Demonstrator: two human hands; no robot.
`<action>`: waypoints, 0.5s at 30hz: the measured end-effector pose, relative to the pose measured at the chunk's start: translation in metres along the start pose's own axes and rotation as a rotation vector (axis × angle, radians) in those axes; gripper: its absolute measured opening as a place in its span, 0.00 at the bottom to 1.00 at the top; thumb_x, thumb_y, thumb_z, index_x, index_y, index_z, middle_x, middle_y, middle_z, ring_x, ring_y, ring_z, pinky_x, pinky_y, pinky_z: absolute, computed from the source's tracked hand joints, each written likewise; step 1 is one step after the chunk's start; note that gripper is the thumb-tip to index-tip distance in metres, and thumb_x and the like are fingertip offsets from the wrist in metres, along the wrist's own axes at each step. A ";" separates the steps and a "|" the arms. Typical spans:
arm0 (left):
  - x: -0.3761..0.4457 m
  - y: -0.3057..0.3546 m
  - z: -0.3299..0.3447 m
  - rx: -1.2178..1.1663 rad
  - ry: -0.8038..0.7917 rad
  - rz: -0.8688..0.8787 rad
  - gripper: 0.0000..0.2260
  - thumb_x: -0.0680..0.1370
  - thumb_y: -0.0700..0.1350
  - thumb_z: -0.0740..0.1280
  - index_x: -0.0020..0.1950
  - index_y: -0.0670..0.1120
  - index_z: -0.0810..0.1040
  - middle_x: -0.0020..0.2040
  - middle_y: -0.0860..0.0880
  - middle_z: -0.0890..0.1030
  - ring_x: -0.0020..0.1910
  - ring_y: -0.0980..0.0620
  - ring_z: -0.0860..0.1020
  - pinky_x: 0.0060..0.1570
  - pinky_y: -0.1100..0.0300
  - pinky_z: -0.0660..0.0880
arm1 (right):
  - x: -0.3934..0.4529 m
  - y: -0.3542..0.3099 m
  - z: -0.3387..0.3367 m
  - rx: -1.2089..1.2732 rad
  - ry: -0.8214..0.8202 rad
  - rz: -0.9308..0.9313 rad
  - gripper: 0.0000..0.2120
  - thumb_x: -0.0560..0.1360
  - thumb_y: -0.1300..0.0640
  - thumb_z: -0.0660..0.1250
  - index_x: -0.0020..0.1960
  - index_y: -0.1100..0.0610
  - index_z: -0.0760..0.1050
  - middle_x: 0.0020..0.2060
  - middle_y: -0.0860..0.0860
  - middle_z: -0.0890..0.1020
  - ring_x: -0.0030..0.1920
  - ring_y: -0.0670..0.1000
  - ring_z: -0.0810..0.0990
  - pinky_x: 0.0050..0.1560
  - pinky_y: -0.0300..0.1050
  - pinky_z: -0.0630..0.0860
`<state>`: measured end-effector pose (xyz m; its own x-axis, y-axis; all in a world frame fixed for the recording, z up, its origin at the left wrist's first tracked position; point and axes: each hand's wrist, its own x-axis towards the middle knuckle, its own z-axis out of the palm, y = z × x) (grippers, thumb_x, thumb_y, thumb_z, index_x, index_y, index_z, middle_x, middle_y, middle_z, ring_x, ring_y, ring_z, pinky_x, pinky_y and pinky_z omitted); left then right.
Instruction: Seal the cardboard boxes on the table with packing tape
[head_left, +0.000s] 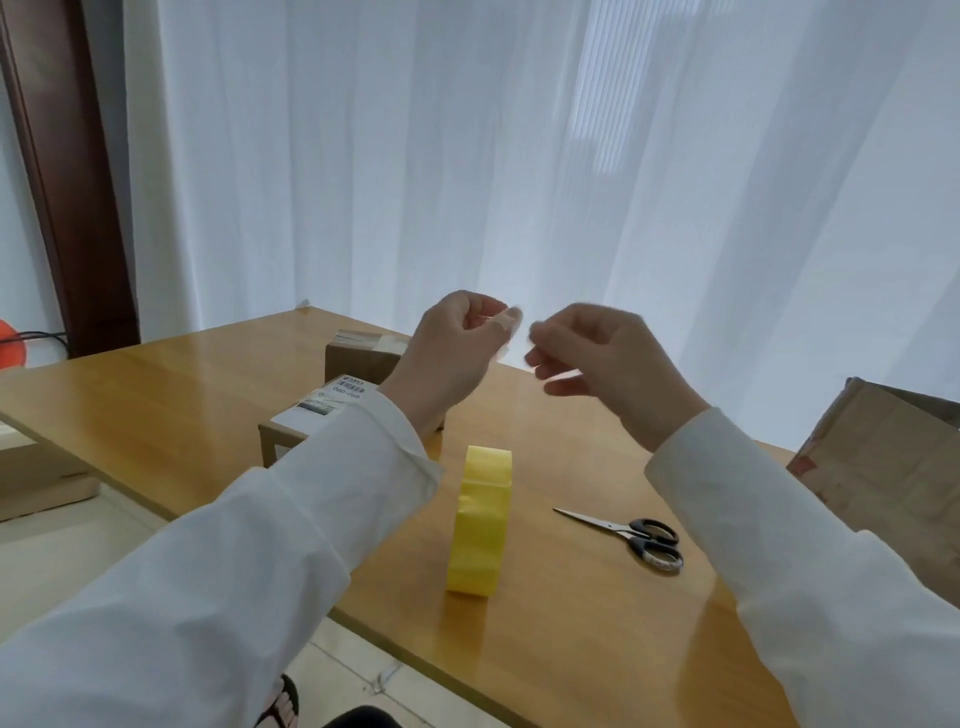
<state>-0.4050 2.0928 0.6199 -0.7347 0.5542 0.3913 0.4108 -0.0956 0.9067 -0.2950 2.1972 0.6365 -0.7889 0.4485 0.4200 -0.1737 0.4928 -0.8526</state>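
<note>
Pinching a small, nearly clear scrap that looks like tape (506, 332) between thumb and fingertips, the left hand (457, 353) is held up above the table (156, 384). Just beside it, the right hand (592, 358) is raised with its fingers curled; whether anything is pinched by it cannot be told, since motion blur hides the fingertips. Below the hands, a yellow roll of tape (480, 519) stands on its edge, and scissors (628, 532) lie shut to its right. A small box with a label (322, 410) is seen behind the left sleeve, a second box (358, 358) behind that one, and a larger worn box (883, 467) at the far right edge. The step in hand is judged to be handling a cut or peeled piece of tape. Next, the scrap is probably to be cleared or laid down, and a longer strip drawn from the roll across a box seam.
</note>
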 end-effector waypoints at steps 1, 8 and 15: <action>0.001 0.000 -0.006 -0.007 -0.006 -0.023 0.07 0.80 0.52 0.62 0.50 0.50 0.75 0.44 0.54 0.79 0.41 0.58 0.76 0.40 0.66 0.71 | 0.001 0.002 -0.002 0.035 0.030 0.011 0.07 0.76 0.59 0.68 0.39 0.57 0.76 0.33 0.48 0.82 0.34 0.45 0.80 0.37 0.41 0.79; -0.002 -0.028 -0.015 -0.022 0.050 -0.160 0.11 0.81 0.51 0.58 0.50 0.45 0.75 0.35 0.53 0.76 0.34 0.58 0.73 0.38 0.65 0.69 | -0.031 0.049 0.020 -0.661 -0.409 -0.010 0.27 0.64 0.42 0.76 0.61 0.45 0.73 0.54 0.41 0.76 0.55 0.39 0.74 0.56 0.37 0.71; -0.002 -0.034 -0.020 -0.018 0.013 -0.209 0.12 0.81 0.50 0.58 0.52 0.44 0.75 0.36 0.53 0.77 0.35 0.57 0.72 0.34 0.67 0.68 | -0.032 0.059 0.023 -0.720 -0.288 -0.132 0.10 0.70 0.45 0.72 0.49 0.46 0.80 0.46 0.39 0.78 0.49 0.42 0.76 0.53 0.44 0.76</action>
<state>-0.4283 2.0783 0.5914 -0.8099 0.5527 0.1965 0.2394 0.0057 0.9709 -0.2930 2.1948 0.5659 -0.9270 0.1907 0.3229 0.0706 0.9344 -0.3491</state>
